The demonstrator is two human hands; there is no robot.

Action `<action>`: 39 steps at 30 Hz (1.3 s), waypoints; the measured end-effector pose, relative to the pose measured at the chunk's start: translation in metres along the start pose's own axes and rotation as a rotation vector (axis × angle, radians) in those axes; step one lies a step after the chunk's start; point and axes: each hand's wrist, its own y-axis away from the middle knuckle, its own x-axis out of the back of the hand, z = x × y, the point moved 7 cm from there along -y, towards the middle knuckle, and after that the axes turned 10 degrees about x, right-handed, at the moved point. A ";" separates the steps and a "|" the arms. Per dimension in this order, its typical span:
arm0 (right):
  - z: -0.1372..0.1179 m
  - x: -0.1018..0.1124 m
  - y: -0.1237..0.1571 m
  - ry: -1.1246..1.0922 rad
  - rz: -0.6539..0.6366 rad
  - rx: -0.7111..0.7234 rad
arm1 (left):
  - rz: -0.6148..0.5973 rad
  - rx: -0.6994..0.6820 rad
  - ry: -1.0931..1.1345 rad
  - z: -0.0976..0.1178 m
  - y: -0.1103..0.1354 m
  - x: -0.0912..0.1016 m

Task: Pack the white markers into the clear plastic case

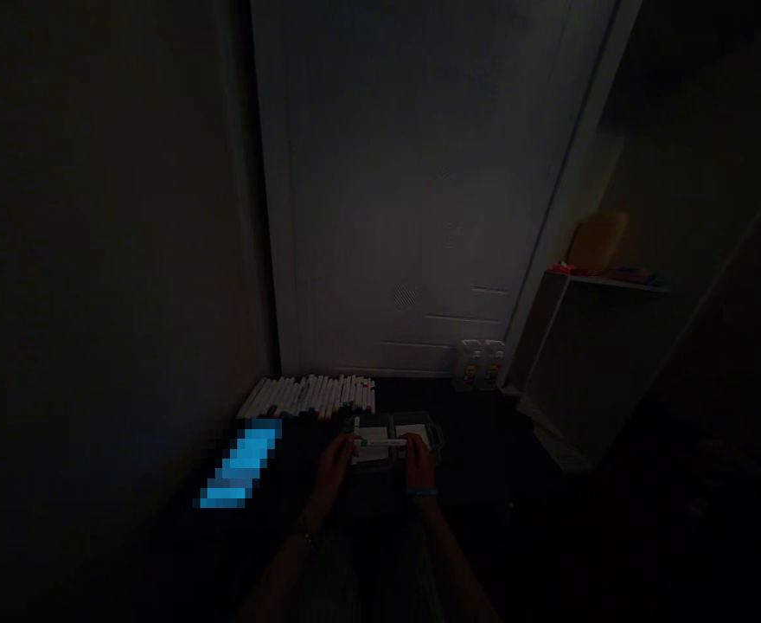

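A white marker [386, 443] with a green band near its left end is held level between my two hands. My left hand [336, 459] has its fingers closed on the green end. At the other end, my right hand [418, 463] pinches the marker's white tip. Below them lies an open see-through case [437, 433] with white sheets or inserts [410, 430] in it. Another white marker [355, 426] lies lengthwise at the case's left side, partly hidden by my left hand. The picture is very dark, so fine detail is lost.
A long row of white markers [316, 395] with coloured ends lies at the back left of the dark table. Two clear containers [478, 365] stand at the back right by the white door [412, 216]. A blurred bright blue screen [244, 463] is left; a cabinet [588, 363] stands right.
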 end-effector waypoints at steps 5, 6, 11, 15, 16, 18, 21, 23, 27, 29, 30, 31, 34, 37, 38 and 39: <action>0.001 -0.001 0.000 -0.002 -0.011 -0.015 | 0.008 0.017 -0.002 -0.003 -0.001 0.000; 0.001 -0.001 0.000 -0.004 -0.013 -0.016 | 0.012 0.018 -0.001 -0.003 -0.002 0.001; 0.001 -0.001 0.001 -0.022 0.000 -0.024 | 0.029 0.011 0.011 -0.005 -0.003 0.001; 0.002 -0.003 0.001 -0.017 -0.013 -0.024 | 0.039 0.019 0.000 -0.007 -0.004 0.002; 0.002 -0.002 0.001 -0.016 -0.010 -0.024 | 0.043 0.026 -0.004 -0.007 -0.004 0.002; 0.001 -0.002 0.001 -0.013 -0.006 -0.019 | 0.042 0.032 -0.008 -0.005 -0.003 0.002; -0.001 -0.001 0.000 -0.010 -0.004 -0.009 | 0.051 0.038 -0.004 -0.002 -0.002 0.002; -0.002 -0.001 0.000 -0.009 -0.015 -0.012 | 0.058 0.040 -0.003 -0.002 -0.002 0.003; -0.002 -0.001 0.000 -0.001 -0.028 -0.018 | 0.024 0.039 -0.006 -0.003 -0.003 0.000; -0.002 -0.001 0.001 0.007 -0.029 -0.021 | 0.018 0.044 0.006 -0.005 -0.004 0.000; -0.001 -0.001 0.001 0.010 -0.027 -0.023 | 0.018 0.047 0.013 -0.006 -0.004 0.000; -0.001 -0.001 0.001 0.013 -0.027 -0.023 | 0.014 0.046 0.017 -0.007 -0.004 0.000; 0.000 -0.002 0.001 0.017 -0.020 -0.021 | -0.002 0.028 0.007 -0.009 -0.004 -0.001; 0.002 -0.003 0.002 0.017 -0.025 -0.016 | -0.004 0.016 -0.003 -0.008 -0.005 -0.001; 0.003 -0.003 0.002 0.020 -0.025 -0.014 | -0.001 0.019 0.000 -0.008 -0.005 -0.001; 0.003 -0.003 0.002 0.023 -0.028 -0.012 | 0.002 0.021 0.006 -0.007 -0.004 -0.001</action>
